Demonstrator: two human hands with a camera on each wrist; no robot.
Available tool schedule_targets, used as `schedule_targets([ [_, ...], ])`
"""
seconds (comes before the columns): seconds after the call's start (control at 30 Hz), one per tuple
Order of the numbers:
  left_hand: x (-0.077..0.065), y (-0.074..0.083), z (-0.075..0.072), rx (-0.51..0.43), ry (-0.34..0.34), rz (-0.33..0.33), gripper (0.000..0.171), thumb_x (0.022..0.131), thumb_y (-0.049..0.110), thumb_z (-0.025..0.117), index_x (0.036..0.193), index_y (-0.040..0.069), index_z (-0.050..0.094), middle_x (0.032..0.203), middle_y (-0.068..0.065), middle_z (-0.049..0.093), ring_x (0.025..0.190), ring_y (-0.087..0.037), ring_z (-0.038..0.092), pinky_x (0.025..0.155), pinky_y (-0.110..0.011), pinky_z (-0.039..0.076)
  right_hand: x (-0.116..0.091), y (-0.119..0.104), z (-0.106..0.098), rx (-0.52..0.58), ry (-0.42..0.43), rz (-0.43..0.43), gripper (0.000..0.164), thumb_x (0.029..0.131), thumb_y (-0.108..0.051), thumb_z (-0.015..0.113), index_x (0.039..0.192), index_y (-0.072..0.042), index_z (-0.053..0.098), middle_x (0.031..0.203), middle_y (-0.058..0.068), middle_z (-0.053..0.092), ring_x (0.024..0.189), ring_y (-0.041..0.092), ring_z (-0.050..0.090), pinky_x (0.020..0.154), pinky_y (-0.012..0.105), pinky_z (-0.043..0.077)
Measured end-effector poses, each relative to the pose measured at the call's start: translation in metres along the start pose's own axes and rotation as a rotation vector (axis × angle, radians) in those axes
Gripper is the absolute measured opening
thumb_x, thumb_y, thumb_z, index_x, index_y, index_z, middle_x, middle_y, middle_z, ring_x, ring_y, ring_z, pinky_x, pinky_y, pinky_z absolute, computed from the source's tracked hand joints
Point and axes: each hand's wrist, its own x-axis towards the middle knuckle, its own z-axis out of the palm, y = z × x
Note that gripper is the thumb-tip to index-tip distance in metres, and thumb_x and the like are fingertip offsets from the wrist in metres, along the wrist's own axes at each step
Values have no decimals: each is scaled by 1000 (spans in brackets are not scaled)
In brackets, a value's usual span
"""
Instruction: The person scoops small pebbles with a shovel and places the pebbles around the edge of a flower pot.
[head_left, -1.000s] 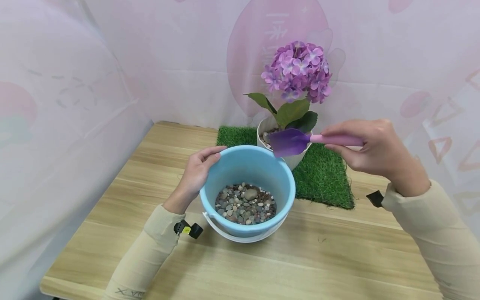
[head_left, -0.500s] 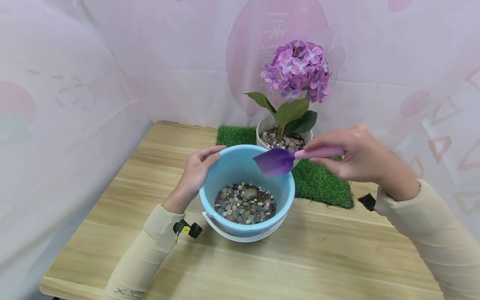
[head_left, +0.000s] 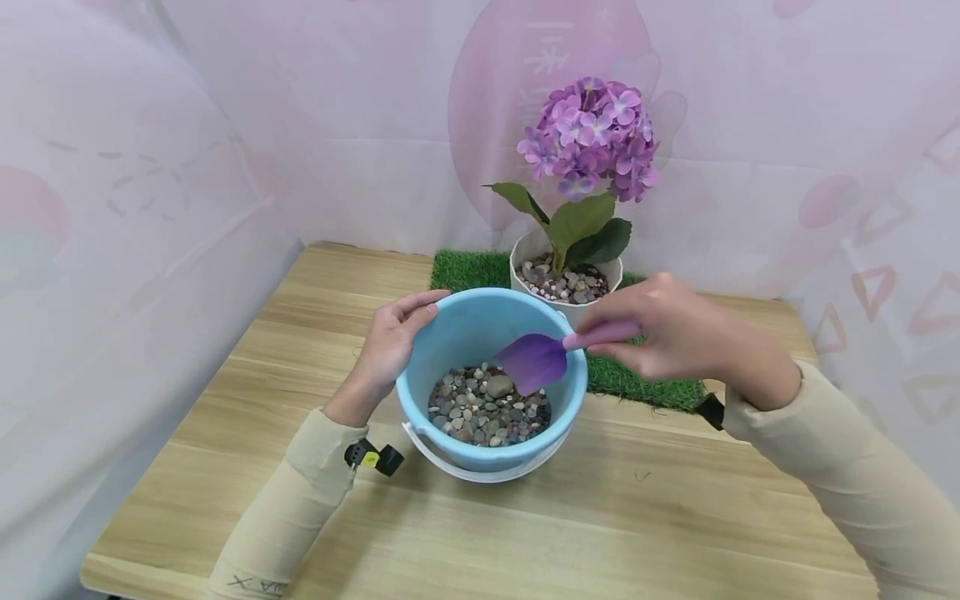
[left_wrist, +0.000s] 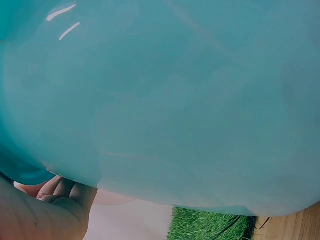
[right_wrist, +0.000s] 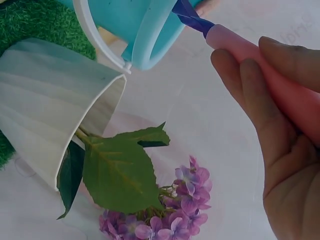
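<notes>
My left hand (head_left: 388, 343) grips the rim of a light blue bucket (head_left: 491, 457) at its left side, thumb over the edge. In the left wrist view the bucket's wall (left_wrist: 165, 100) fills most of the picture. Mixed pebbles (head_left: 480, 412) cover the bucket's bottom, a larger one among them. My right hand (head_left: 667, 333) holds a small trowel by its pink handle (head_left: 603, 334). The purple blade (head_left: 534, 362) is inside the bucket, tilted down over the pebbles. In the right wrist view, fingers and thumb wrap the pink handle (right_wrist: 280, 75).
Behind the bucket, a purple hydrangea (head_left: 592, 137) stands in a white pot (head_left: 517, 262) with pebbles, on a green turf mat (head_left: 648, 387). The bucket's white handle (head_left: 487, 477) hangs at its front. A wooden table (head_left: 600, 533) lies below, with a printed cloth backdrop (head_left: 375, 100) behind.
My right hand has brought the trowel down and to the left, from over the white pot into the bucket. My left hand stays on the rim.
</notes>
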Motion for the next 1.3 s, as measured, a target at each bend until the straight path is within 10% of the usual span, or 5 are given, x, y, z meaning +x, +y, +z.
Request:
schedule_targets([
  [1.3, 0, -1, -1, 5, -2, 1, 38, 111, 22, 52, 146, 10, 62, 144, -17, 65, 124, -39, 69, 99, -49, 64, 38, -3, 63, 151, -329, 274, 10, 87, 5, 74, 92, 0, 80, 84, 8, 82, 71, 6, 76, 67, 14, 61],
])
